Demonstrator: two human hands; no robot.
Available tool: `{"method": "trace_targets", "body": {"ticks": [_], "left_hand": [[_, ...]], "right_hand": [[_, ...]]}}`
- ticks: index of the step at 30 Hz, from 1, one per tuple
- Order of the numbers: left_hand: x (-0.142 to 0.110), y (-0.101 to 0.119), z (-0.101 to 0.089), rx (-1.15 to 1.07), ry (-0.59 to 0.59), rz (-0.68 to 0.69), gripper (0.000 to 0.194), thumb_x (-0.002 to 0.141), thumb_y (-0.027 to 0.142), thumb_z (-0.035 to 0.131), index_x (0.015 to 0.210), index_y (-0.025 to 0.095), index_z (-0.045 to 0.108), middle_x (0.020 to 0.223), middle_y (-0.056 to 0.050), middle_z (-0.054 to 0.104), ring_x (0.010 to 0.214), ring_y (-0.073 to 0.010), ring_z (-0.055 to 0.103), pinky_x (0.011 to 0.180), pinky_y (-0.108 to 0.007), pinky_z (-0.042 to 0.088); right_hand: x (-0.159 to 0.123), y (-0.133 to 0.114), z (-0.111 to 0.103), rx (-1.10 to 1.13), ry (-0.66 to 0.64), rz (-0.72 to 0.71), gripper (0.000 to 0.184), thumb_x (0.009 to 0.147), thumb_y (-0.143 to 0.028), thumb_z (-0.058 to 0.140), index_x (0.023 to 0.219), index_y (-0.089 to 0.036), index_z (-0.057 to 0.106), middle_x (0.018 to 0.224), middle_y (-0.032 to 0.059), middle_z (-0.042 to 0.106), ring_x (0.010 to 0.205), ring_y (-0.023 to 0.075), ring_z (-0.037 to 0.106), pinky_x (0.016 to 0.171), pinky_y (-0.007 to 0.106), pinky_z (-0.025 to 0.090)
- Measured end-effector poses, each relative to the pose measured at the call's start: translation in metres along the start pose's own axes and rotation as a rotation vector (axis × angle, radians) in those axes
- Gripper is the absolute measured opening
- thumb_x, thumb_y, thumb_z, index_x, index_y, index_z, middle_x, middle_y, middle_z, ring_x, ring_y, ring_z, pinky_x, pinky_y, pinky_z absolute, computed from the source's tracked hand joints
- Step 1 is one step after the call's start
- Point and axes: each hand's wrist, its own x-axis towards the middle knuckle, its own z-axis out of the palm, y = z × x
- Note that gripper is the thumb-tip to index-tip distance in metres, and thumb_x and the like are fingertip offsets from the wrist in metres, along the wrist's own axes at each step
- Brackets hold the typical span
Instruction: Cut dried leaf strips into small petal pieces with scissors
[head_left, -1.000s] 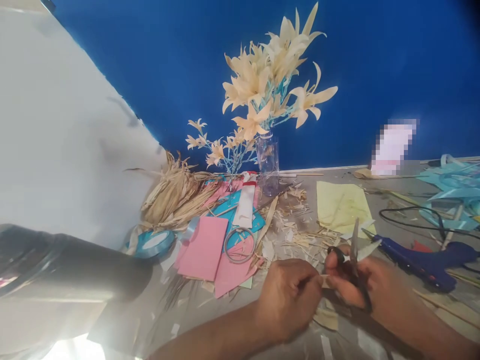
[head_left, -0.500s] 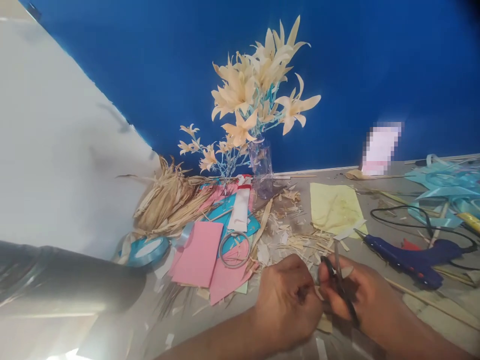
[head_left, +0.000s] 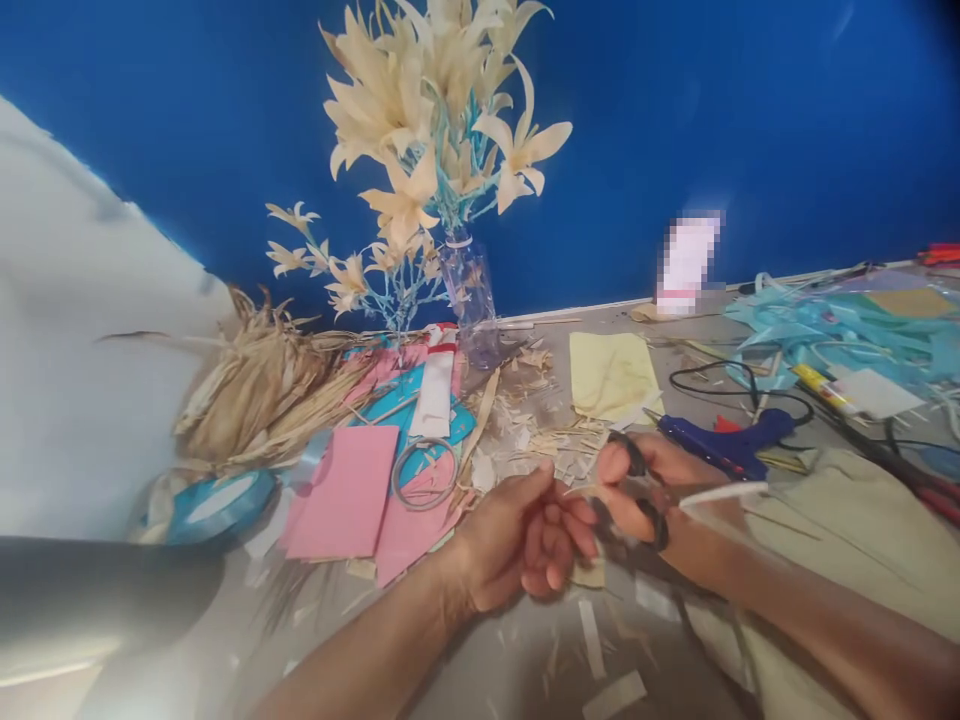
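My left hand [head_left: 517, 545] is palm up over the table, its thumb raised and its fingers loosely curled and apart. A thin pale strip [head_left: 581, 490] spans the small gap between its fingertips and those of my right hand [head_left: 649, 480]. Scissors [head_left: 660, 525] with black handles are held in my right hand, the handle loops showing around the fingers. Their blades lie back toward the wrist and are partly hidden. Beside that wrist a pale, pointed sliver shows; I cannot tell whether it is blade or cut material. Small pale scraps [head_left: 592, 640] lie below both hands.
Cream flowers [head_left: 401, 195] stand in a clear bottle [head_left: 472, 320] at the back. Pink sheets [head_left: 345, 490], a tape ring [head_left: 424, 475], blue ribbon roll [head_left: 221, 505] and dried husks [head_left: 259, 385] lie left. A blue glue gun [head_left: 724, 440], yellow sheet [head_left: 615, 375] and blue ribbons [head_left: 832, 320] are right.
My left hand has gone from a closed pinch to loosened fingers, palm turned up. The scissors have swung from pointing upward to lying back along my right wrist. The view has shifted right.
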Motion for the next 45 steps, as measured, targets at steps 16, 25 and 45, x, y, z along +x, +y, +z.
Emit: {"method": "trace_targets", "body": {"ticks": [16, 25, 45], "left_hand": [[-0.002, 0.011, -0.003, -0.172, 0.305, 0.517, 0.029, 0.064, 0.022, 0.085, 0.074, 0.014, 0.059, 0.066, -0.001, 0.068, 0.058, -0.0109, 0.061, 0.053, -0.021, 0.048], [-0.003, 0.005, -0.003, -0.176, 0.277, 0.585, 0.021, 0.075, 0.018, 0.075, 0.070, 0.015, 0.055, 0.066, -0.001, 0.064, 0.063, -0.0121, 0.061, 0.055, -0.022, 0.047], [-0.003, 0.002, 0.003, -0.065, 0.318, 0.642, 0.025, 0.072, 0.022, 0.079, 0.067, 0.017, 0.055, 0.061, 0.000, 0.064, 0.059, -0.0122, 0.060, 0.061, -0.024, 0.048]], "right_hand": [[0.004, 0.001, 0.007, 0.264, -0.566, 0.252, 0.036, 0.072, -0.048, 0.070, 0.085, -0.016, 0.059, 0.062, -0.0046, 0.047, 0.054, 0.0100, 0.036, 0.048, 0.020, 0.030], [-0.003, 0.001, 0.015, 0.106, -0.633, 0.320, 0.031, 0.072, -0.042, 0.072, 0.076, -0.015, 0.057, 0.062, -0.0043, 0.046, 0.057, 0.0103, 0.037, 0.052, 0.020, 0.031], [-0.002, 0.012, 0.020, 0.218, -0.591, 0.321, 0.038, 0.072, -0.047, 0.071, 0.062, -0.018, 0.047, 0.057, -0.0025, 0.047, 0.052, 0.0099, 0.037, 0.045, 0.020, 0.030]]}}
